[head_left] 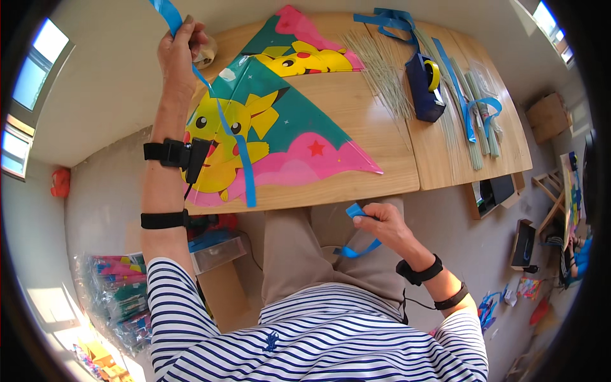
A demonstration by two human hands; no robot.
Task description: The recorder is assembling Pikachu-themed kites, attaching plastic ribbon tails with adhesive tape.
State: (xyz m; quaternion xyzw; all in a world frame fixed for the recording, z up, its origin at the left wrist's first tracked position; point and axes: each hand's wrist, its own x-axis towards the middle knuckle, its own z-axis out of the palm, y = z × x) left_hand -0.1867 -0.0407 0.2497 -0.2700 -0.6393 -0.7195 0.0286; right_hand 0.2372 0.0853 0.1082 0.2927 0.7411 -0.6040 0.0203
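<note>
A long blue ribbon (243,167) runs from my raised left hand (179,51) down across a colourful kite (280,140) with a yellow cartoon figure, lying flat on the wooden table (375,143). My left hand pinches the ribbon's upper part at the table's far left corner. My right hand (385,224) sits over my lap below the table's front edge, gripping another blue ribbon piece (358,247) that loops beneath it. A second kite (302,48) of the same kind lies farther back.
A blue tape dispenser (425,86) with a yellow roll stands mid-table beside thin sticks (382,73). More blue ribbons (474,111) and stick bundles lie to the right. Packed kites (118,293) are stacked on the floor at left; boxes and scraps lie at right.
</note>
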